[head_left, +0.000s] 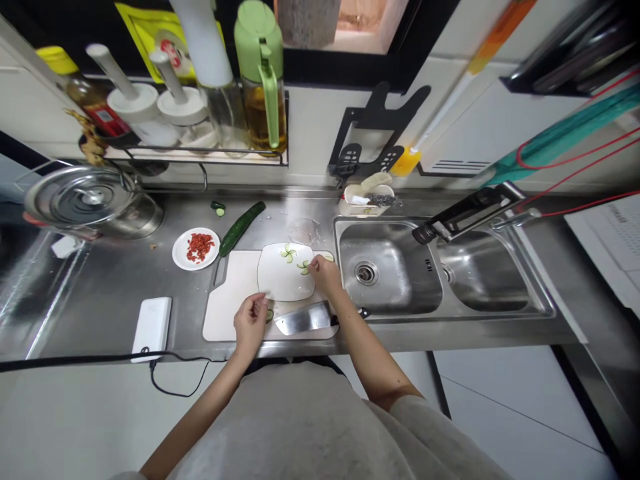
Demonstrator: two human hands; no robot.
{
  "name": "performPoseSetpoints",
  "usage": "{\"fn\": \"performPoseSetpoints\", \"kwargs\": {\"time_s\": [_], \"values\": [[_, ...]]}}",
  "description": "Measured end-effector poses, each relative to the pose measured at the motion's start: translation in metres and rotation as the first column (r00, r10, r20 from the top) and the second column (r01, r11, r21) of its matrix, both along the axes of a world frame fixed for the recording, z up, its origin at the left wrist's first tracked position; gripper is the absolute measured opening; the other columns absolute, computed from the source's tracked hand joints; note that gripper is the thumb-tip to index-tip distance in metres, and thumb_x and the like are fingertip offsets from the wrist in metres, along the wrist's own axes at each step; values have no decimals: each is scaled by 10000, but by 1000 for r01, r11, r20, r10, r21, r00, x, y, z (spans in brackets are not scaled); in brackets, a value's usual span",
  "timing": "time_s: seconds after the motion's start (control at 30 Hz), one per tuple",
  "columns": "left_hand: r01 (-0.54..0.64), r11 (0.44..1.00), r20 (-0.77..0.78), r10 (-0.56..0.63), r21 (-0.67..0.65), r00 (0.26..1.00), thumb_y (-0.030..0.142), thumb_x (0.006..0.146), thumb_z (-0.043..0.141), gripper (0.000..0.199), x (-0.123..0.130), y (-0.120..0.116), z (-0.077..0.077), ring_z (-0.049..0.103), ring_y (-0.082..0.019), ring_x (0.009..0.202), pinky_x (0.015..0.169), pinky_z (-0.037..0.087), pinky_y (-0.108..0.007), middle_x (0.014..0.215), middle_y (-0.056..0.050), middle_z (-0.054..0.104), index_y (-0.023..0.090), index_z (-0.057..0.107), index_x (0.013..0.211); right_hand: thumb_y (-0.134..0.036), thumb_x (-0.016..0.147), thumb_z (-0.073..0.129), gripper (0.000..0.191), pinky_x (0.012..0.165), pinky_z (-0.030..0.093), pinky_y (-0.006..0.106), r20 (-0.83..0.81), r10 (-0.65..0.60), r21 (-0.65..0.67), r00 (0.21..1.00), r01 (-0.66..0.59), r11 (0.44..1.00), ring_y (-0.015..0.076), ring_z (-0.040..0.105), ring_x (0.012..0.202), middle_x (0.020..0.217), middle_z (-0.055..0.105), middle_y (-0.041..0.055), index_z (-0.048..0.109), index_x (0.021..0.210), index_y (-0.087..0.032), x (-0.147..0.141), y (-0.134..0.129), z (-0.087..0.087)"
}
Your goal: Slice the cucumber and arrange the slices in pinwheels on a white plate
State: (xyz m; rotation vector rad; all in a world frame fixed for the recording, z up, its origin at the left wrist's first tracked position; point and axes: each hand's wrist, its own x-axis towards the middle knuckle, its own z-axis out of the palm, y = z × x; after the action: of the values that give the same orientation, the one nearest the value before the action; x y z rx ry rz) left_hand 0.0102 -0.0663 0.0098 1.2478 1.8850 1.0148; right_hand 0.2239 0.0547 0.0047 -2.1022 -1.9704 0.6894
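Observation:
A white squarish plate (280, 283) lies on a pale cutting board (220, 313). Thin cucumber slices (289, 253) form a small flower pattern near its far edge. At the plate's right edge, my right hand (326, 275) pinches a cucumber slice (303, 268) that lies in a second small group. My left hand (250, 325) is by the plate's near left corner, fingers drawn together; what they hold, if anything, is too small to make out. Beside it on the board is another cucumber piece (269, 315). A cleaver (305, 319) rests along the board's near side, its handle partly hidden by my right forearm.
Behind the board lie a long cucumber (243, 228) and a cut end (219, 209). A plate (214, 259) of red pieces stands left of them. A white power bank (153, 323) with a cable sits at front left, a lidded pot (135, 217) behind. The double sink (390, 307) is right.

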Motion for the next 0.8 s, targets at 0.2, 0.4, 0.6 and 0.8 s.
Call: {"fn": "performPoseSetpoints", "kwargs": {"time_s": [0.2, 0.4, 0.6, 0.8], "values": [[-9, 1000, -29, 9, -15, 1000, 478, 847, 537, 355, -9, -11, -4, 485, -105, 574, 571, 410, -224, 682, 14, 575, 187, 675, 996, -341, 878, 524, 159, 585, 262, 238, 57, 2, -31, 998, 0, 1000, 154, 555, 731, 800, 664, 21, 618, 901, -214, -6, 2, -5], [39, 999, -85, -39, -1, 996, 476, 863, 528, 346, -12, -18, -4, 501, -115, 597, 585, 422, -235, 715, 1, 589, 186, 665, 994, -319, 882, 506, 152, 596, 279, 236, 86, -5, -51, 996, 9, 999, 159, 568, 761, 831, 675, 27, 615, 910, -218, -9, 2, -9], [329, 944, -301, -307, 22, 903, 377, 916, 464, 295, -6, -6, 0, 564, -191, 835, 794, 467, -332, 927, -69, 647, 201, 658, 1054, -304, 860, 524, 131, 591, 287, 237, 86, -41, -70, 995, 48, 996, 165, 576, 763, 819, 676, 27, 620, 887, -219, -11, 4, -9], [551, 821, -560, -529, -150, 637, 192, 876, 445, 475, 32, 46, -1, 434, -286, 1131, 917, 413, -440, 1282, -118, 523, 228, 509, 1345, -300, 848, 531, 134, 608, 304, 231, 94, -60, -67, 994, 66, 996, 159, 577, 759, 828, 682, 29, 630, 875, -213, -12, 4, -11]]}}
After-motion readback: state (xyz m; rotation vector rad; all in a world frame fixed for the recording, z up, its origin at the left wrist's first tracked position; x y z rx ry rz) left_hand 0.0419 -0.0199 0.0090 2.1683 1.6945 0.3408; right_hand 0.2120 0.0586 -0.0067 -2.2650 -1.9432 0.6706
